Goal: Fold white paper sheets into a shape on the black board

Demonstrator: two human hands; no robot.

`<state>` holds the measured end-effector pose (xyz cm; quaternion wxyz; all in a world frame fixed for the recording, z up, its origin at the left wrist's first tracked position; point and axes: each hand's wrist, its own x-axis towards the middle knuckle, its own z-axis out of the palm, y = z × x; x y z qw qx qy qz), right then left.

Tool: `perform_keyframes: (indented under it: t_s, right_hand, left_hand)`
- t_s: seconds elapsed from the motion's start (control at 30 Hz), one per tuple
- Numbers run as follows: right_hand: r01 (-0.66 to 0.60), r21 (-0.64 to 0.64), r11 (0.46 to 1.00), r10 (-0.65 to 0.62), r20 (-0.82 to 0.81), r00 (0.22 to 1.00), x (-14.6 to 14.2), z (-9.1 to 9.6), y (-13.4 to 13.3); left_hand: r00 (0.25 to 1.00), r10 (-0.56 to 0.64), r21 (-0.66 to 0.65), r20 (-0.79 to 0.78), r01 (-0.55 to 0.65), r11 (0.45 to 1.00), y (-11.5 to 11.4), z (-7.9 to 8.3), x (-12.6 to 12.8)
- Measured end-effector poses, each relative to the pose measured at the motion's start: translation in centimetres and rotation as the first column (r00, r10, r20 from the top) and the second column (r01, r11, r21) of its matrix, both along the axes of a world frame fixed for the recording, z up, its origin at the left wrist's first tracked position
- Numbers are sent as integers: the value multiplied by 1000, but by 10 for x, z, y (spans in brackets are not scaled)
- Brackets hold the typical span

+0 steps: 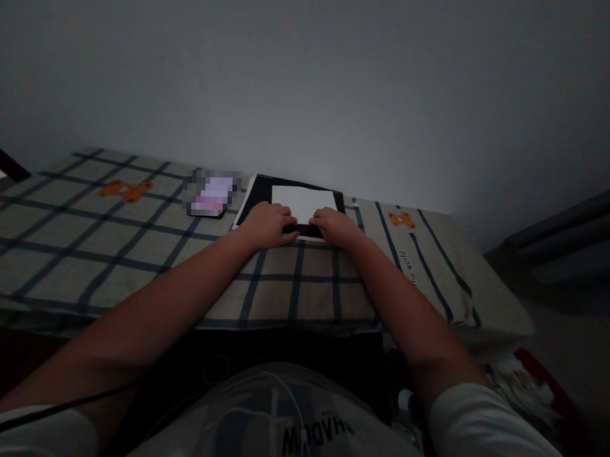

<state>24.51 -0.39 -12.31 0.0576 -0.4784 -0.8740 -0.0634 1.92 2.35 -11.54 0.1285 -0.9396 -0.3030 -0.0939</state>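
A white sheet of paper (304,202) lies on a black board (259,190) at the far side of the checked cloth. My left hand (268,224) and my right hand (336,226) rest side by side on the sheet's near edge. Both have their fingers curled down and pressed onto a small dark strip (305,230) between them. The light is dim and the fingertips are hard to make out.
The checked cloth (134,249) with orange bear prints covers the surface and ends at a near edge. A blurred pink and white object (212,194) lies left of the board. A plain wall stands behind. Clutter sits on the floor at the lower right (520,382).
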Motion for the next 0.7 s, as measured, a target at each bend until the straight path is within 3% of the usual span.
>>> perform_keyframes:
  t_s: [0.27,0.5,0.7]
  right_hand:
    - [-3,40,999,1,31,1000,2,-4,0]
    - [-14,92,996,10,47,999,-3,-6,0]
    - [8,57,998,-9,28,1000,1,-6,3]
  left_hand:
    - [999,-51,20,-7,51,998,1,-2,-1]
    - [999,-38,17,-8,38,999,1,-3,1]
    - [1000,-6,38,-3,7,999,1,-3,3]
